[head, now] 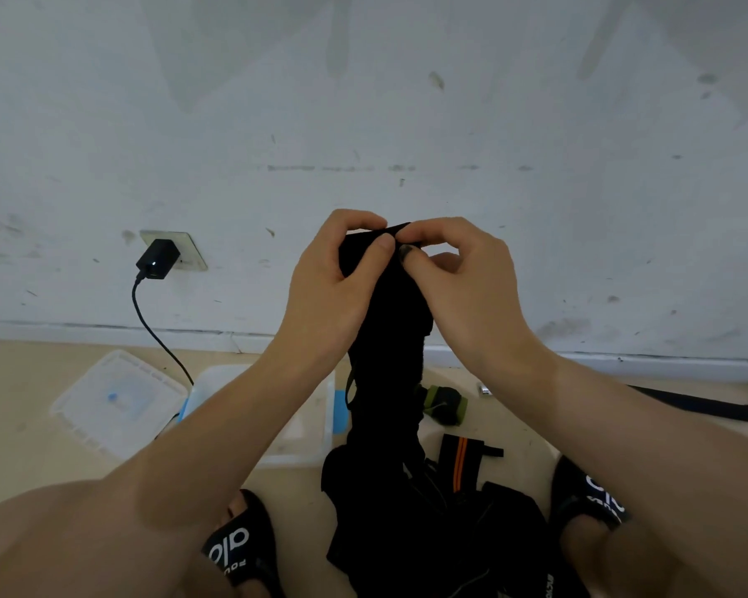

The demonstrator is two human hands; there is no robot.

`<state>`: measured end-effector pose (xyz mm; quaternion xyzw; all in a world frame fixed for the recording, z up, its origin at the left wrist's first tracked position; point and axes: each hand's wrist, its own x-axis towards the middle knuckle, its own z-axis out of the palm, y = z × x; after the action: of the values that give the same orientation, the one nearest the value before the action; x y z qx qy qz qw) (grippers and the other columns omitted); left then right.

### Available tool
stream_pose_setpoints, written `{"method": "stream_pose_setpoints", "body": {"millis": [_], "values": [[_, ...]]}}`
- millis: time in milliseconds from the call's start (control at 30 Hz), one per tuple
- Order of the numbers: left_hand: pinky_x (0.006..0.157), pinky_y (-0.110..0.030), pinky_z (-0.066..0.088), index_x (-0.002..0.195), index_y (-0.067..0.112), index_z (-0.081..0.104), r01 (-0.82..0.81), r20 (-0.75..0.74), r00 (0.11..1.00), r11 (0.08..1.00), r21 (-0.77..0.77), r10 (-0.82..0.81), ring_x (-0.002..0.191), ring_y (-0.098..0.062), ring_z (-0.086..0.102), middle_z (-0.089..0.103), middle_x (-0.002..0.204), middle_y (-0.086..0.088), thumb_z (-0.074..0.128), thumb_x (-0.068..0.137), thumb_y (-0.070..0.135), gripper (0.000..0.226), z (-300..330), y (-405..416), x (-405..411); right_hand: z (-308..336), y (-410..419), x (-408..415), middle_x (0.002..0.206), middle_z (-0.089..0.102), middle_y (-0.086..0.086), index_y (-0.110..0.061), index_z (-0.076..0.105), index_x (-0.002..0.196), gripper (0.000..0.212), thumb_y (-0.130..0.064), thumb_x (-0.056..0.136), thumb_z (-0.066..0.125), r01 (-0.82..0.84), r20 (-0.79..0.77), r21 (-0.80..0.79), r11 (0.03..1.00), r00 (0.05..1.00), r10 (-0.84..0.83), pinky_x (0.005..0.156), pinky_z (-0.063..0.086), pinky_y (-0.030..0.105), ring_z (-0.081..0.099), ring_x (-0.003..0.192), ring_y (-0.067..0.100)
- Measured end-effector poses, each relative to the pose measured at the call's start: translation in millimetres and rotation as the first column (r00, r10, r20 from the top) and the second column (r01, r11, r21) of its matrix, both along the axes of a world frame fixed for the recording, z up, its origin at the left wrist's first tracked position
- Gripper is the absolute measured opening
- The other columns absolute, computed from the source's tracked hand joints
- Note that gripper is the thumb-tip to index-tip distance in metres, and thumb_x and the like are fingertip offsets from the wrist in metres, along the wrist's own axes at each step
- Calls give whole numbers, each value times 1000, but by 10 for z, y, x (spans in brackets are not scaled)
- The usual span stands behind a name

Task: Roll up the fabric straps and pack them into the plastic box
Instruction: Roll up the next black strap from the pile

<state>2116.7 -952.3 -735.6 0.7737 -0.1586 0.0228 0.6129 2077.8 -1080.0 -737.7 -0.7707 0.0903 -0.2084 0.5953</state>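
Black fabric strap hangs lengthwise from both hands, left hand and right hand pinching its top end together, fingers clamped, above the floor and the plastic box at lower left.

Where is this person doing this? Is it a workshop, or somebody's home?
Probably a plain room in a home, not a workshop. The person crouches in slippers on a bare floor by a scuffed white wall, where a charger sits in a socket. No bench or tools show.
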Motion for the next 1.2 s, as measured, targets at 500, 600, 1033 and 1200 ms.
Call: {"method": "stream_pose_setpoints", "body": {"millis": [500,600,1033,1200], "values": [[88,-25,55,108,19,67,72,-34,997,997,-34,-73,101,-7,69,72,103,7,60,100,11,13,27,6,59,111,-152,107,94,77,4,-17,70,111,15,-26,100,65,-138,-142,226,964,975,173,87,62,38,75,87,14],[84,-22,55,110,20,67,98,-82,991,994,-44,-102,100,-6,69,73,105,6,59,101,13,13,25,8,53,100,-199,115,90,78,5,-12,74,102,13,-21,99,65,-168,-111,185,968,975,190,88,62,41,76,87,17],[76,-20,53,108,19,65,177,43,982,978,108,-182,90,-6,68,70,95,8,60,100,8,14,94,80,121,74,-383,90,98,76,11,-11,69,117,26,-29,106,55,-355,-190,198,914,901,391,86,63,37,76,90,22],[81,-16,51,106,22,64,175,136,971,973,147,-195,95,-5,67,69,95,14,58,100,6,18,84,63,85,88,-386,87,85,68,-2,-14,69,107,29,-37,107,51,-385,-208,275,881,871,446,78,58,29,69,83,14]]}}
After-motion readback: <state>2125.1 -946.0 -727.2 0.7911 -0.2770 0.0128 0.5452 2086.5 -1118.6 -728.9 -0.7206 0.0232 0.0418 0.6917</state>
